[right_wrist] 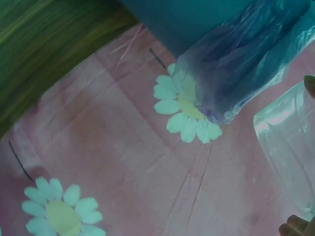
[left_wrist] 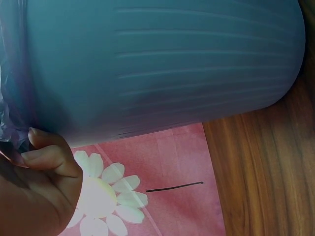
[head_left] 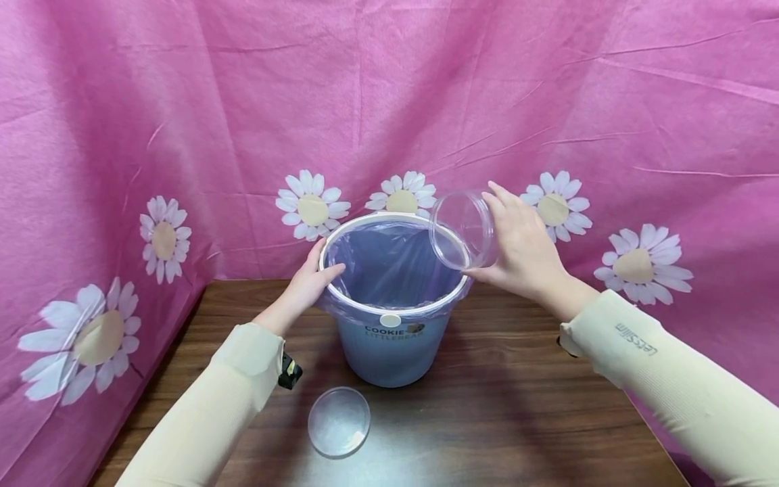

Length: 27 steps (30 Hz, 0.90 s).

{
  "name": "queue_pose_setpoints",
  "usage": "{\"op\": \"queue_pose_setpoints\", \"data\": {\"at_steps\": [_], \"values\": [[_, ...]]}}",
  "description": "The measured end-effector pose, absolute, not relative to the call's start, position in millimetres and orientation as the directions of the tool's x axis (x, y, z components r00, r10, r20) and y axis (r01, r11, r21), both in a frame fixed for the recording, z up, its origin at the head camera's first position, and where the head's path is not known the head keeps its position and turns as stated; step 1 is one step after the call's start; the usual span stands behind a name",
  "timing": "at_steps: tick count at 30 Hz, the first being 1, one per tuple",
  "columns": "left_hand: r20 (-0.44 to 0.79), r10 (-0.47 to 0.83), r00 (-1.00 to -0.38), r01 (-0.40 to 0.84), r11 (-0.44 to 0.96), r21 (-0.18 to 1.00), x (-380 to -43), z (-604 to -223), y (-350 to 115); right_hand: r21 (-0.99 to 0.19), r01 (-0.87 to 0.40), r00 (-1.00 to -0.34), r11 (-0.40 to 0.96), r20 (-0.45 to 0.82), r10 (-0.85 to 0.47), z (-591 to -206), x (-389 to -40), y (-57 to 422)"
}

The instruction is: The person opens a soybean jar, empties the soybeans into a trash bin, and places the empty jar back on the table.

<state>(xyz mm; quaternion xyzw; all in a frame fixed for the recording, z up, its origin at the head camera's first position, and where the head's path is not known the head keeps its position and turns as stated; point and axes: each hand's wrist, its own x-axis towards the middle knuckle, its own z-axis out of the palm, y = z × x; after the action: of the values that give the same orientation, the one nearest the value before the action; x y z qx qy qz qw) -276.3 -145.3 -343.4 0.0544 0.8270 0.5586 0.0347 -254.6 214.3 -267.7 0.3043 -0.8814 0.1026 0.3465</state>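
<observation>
A blue trash can (head_left: 389,355) with a white rim stands upright on the table, lined with a thin purple plastic bag (head_left: 389,264) folded out over the rim. My left hand (head_left: 310,281) grips the rim on the left side, thumb inside and fingers around the outside. Over the right side of the rim, my right hand (head_left: 523,247) holds a clear round plastic jar (head_left: 460,230), tilted with its mouth towards the can. No contents show in the jar. A clear round lid (head_left: 339,423) lies flat on the table in front of the can.
The brown wooden table (head_left: 517,406) carries the can and the lid. Pink cloth (head_left: 389,88) with white flowers hangs behind and along both sides, close behind the can.
</observation>
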Motion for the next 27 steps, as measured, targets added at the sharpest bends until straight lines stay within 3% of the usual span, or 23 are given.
{"op": "queue_pose_setpoints", "data": {"at_steps": [9,16,27], "values": [[-0.003,0.121,-0.993,0.043,0.374,0.926,-276,-343,-145,-0.307,-0.504,-0.715,0.807,0.673,-0.190,-279,-241,217],[0.003,0.111,-0.994,0.045,0.383,0.923,-276,-343,-145,-0.524,-0.415,-0.804,0.744,0.594,-0.030,-291,-226,218],[0.005,0.115,-0.993,0.047,0.369,0.928,-275,-343,-144,-0.715,-0.333,-0.834,0.615,0.528,0.162,-313,-202,223]]}}
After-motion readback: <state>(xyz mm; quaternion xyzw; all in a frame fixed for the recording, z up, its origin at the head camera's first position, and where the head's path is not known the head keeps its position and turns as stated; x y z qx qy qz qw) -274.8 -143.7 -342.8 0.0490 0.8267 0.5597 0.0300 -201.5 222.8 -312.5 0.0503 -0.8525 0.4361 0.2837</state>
